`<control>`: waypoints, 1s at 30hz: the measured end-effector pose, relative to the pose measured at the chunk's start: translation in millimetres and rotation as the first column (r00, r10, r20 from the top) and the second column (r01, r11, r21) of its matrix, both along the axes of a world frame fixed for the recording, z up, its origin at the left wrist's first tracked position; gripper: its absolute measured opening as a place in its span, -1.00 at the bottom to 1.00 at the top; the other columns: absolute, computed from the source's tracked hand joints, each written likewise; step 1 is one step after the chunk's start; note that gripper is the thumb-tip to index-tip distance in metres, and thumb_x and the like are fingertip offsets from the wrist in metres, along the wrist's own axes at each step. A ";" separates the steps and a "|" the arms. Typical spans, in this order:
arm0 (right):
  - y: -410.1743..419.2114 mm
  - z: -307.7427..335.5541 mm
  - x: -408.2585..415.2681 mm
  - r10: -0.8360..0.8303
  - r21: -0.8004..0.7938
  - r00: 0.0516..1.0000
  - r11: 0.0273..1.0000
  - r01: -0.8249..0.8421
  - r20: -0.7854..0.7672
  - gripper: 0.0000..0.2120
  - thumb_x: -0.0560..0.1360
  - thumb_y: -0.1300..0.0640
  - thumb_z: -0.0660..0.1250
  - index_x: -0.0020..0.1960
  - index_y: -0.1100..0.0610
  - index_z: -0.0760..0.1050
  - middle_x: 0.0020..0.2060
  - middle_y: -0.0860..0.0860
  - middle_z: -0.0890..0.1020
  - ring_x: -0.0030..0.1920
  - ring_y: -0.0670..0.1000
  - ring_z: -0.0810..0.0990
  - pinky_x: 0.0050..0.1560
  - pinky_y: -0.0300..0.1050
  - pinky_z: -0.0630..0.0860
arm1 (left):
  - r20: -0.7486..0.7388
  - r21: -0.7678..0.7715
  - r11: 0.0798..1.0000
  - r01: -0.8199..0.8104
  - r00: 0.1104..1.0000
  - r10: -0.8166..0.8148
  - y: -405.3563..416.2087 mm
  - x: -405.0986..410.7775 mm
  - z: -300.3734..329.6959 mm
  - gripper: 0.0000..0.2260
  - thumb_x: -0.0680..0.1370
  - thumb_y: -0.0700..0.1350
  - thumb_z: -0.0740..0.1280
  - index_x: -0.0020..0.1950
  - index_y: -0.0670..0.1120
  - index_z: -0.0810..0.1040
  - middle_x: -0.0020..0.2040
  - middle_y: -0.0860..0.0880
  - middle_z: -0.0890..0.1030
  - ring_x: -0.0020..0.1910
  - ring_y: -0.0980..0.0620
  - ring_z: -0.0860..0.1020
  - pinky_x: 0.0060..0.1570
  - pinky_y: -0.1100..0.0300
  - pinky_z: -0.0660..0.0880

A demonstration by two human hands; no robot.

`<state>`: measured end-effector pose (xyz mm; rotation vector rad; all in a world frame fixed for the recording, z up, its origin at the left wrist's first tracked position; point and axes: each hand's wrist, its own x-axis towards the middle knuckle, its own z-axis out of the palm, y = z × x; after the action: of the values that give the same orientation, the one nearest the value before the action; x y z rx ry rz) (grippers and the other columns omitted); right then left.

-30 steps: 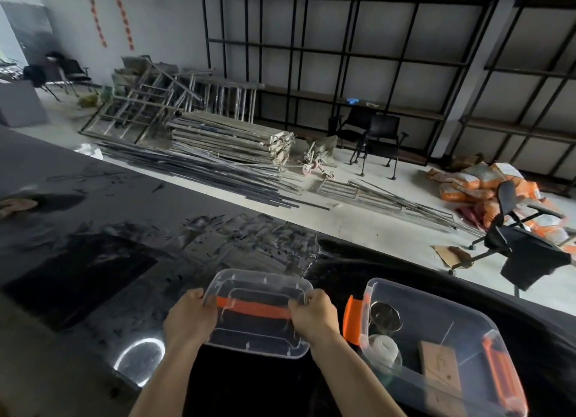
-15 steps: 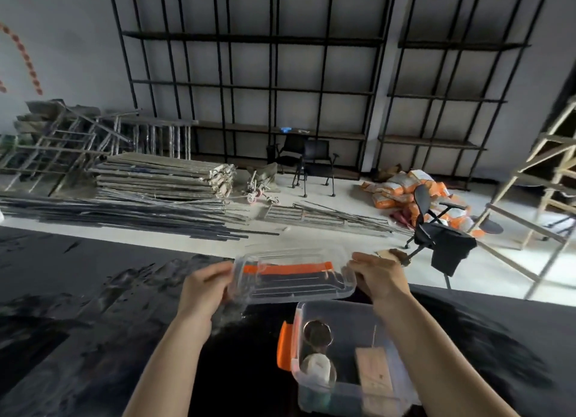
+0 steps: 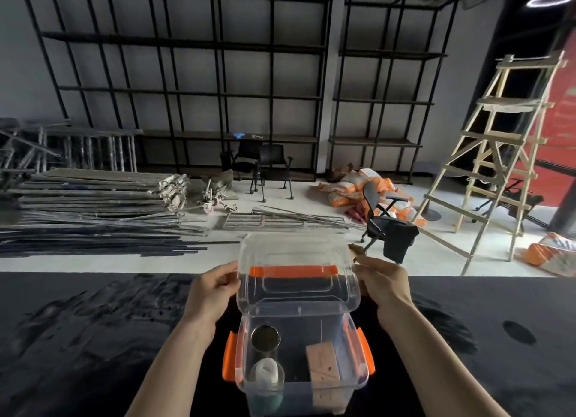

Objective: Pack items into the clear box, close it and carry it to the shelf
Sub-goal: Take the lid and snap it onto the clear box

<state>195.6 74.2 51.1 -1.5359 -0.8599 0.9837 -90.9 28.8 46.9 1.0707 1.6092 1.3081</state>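
Two bare hands hold the clear lid (image 3: pixel 297 274) by its short ends in the single head view, the left hand (image 3: pixel 212 287) curled on the left rim and the right hand (image 3: pixel 381 281) pinched on the right rim, each closed on plastic. That grip at opposite ends likely keeps the lid level and square so its rim can meet the box mouth evenly. It hangs tilted above the far edge of the clear box (image 3: pixel 299 382), its near edge just over the box's back rim, not yet seated. Its orange handle (image 3: pixel 293 271) runs across the middle. The box stands on the black table (image 3: pixel 93 338) right in front of the person, with both orange latches (image 3: pixel 228 356) swung outward, presumably to leave the rim free for the lid. Inside stand a metal can (image 3: pixel 265 338), a glass with something white (image 3: pixel 267 373) in it, and a wooden block (image 3: pixel 323 365); the white thing is too blurred to name. The box's lower front is cut off by the frame. Beyond, black shelving (image 3: pixel 193 89) lines the wall; which bay is meant cannot be told.
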 end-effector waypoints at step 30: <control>-61.1 -55.3 -19.1 0.070 -0.023 0.734 0.997 -0.073 0.675 -0.68 0.49 0.21 0.42 0.23 0.09 0.57 -0.02 0.05 0.68 -0.03 0.04 0.57 -0.18 -0.16 0.33 | -0.713 0.147 0.989 0.007 0.694 0.102 -52.5 37.6 -56.8 -0.74 0.52 -0.05 0.37 0.19 0.10 0.48 0.12 0.16 0.62 0.00 0.10 0.64 -0.08 0.12 0.59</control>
<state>176.4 13.1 -4.2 -1.9010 -1.4362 0.4409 -53.3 -23.8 -10.0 1.8016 2.1366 1.0902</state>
